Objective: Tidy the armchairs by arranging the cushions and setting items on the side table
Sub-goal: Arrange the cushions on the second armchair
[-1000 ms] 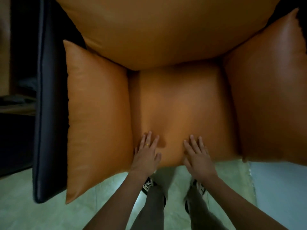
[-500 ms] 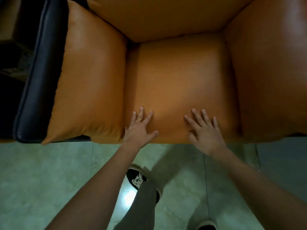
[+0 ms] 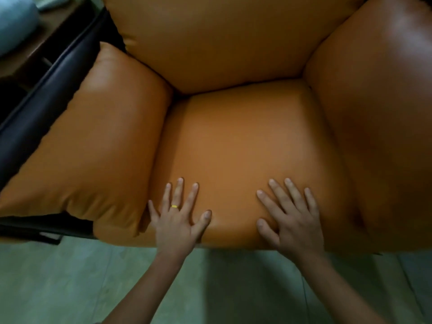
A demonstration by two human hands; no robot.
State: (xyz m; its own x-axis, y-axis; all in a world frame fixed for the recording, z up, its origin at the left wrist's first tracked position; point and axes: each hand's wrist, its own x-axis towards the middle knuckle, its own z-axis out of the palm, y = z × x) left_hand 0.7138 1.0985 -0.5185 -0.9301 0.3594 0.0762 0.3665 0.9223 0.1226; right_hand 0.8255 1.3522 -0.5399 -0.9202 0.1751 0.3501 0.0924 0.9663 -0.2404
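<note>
On the front edge of the seat cushion [image 3: 245,148] both hands lie flat: the left hand [image 3: 175,220] near its left corner, the right hand [image 3: 292,218] toward its right corner, fingers straight and spread, gripping nothing. The left arm cushion [image 3: 93,148] and the right arm cushion [image 3: 374,125] flank the seat cushion, and the back cushion [image 3: 222,43] stands behind it. An uneven shove could likely skew the seat cushion against its neighbours. The glossy covering could also let the palms slip off the front edge toward the floor [image 3: 70,288].
</note>
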